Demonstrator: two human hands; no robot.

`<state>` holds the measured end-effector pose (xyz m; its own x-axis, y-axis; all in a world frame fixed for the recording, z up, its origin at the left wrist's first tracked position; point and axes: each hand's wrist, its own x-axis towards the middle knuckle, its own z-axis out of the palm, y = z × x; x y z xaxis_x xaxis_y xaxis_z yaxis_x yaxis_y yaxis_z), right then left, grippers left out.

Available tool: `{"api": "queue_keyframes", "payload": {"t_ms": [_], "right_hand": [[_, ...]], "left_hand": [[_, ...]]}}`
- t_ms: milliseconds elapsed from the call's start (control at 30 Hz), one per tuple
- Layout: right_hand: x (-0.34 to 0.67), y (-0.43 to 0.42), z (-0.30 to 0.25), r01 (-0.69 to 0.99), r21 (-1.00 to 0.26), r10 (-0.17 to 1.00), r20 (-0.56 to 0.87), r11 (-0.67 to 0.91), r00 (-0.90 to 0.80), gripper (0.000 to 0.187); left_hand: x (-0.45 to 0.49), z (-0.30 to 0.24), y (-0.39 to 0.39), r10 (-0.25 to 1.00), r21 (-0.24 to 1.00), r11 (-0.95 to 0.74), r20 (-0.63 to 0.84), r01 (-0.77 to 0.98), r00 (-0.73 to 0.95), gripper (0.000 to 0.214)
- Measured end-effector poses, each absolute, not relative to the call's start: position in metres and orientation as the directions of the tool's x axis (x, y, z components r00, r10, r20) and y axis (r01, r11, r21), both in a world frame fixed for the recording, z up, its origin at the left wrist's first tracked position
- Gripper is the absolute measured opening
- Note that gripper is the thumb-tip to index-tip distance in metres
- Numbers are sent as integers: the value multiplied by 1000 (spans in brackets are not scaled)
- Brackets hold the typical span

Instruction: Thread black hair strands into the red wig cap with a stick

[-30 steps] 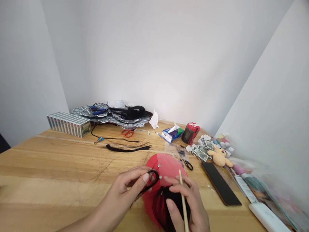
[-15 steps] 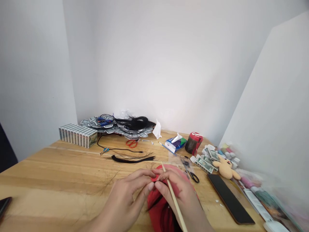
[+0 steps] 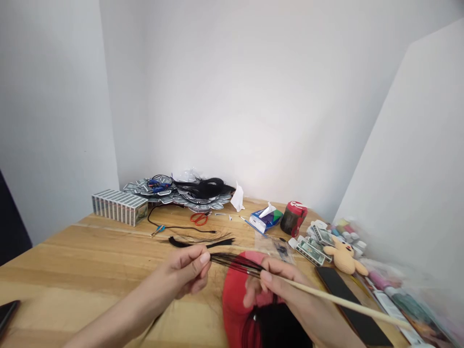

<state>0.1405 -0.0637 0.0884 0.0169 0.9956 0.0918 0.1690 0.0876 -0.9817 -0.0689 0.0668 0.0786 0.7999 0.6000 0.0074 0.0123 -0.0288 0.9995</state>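
Note:
My left hand (image 3: 190, 270) is closed, pinching one end of a thin lock of black hair (image 3: 235, 261). The lock stretches across to my right hand (image 3: 281, 285), whose fingers are closed around a long pale wooden-handled tool (image 3: 337, 302). A thin metallic tip seems to show at the tool's front end, against the hair; its exact shape is too small to tell. Beneath both hands lies a rounded red form (image 3: 232, 299), with a mass of black hair (image 3: 281, 326) on its lower part. My right hand and forearm hide part of the form.
Behind my hands lies a black hair bundle (image 3: 203, 242), with orange-handled scissors (image 3: 199, 219) farther back. A tissue pack (image 3: 266, 217), a dark jar with a red lid (image 3: 293, 220), a plush toy (image 3: 344, 256) and a black flat slab (image 3: 351, 304) line the right side.
My hands were together over the red form; now they are apart, with the left moved leftward and a hair lock stretched between them. The wooden-handled tool has swung from steep to nearly level.

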Motion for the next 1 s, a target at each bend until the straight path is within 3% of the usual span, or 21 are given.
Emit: {"api": "queue_keyframes", "payload": {"t_ms": [67,133,300,400,533,633,767,867,1000], "right_hand": [[149,-65,89,52,-995,996,83,81,34,31],[157,-66,91,47,-991,987,129,125,95,30],[178,-65,95,218,-967,938,191,129,289,33],[186,-66,96,394,-916,886,240,72,396,38],[188,-71,102,628,-778,849,322,-14,418,42],[177,-73,104,748,-664,877,367,15,309,40],[144,-70,93,864,-440,879,477,242,-3,37],[115,-66,81,882,-243,792,575,404,-205,40],[94,-66,74,899,-59,638,725,435,-261,42]], "left_hand": [[-75,82,71,620,1000,17,-24,16,784,54],[-82,84,78,623,998,60,-53,20,781,52],[-95,83,102,683,978,175,-42,-109,729,44],[-101,84,117,827,907,242,-7,-345,562,34],[-104,88,132,951,815,122,67,-567,301,29],[-96,86,128,974,801,54,88,-596,208,27],[-75,77,98,961,862,40,105,-506,255,24],[-62,67,65,885,956,-63,186,-286,426,39],[-55,55,34,774,954,-267,297,-137,559,39]]}}
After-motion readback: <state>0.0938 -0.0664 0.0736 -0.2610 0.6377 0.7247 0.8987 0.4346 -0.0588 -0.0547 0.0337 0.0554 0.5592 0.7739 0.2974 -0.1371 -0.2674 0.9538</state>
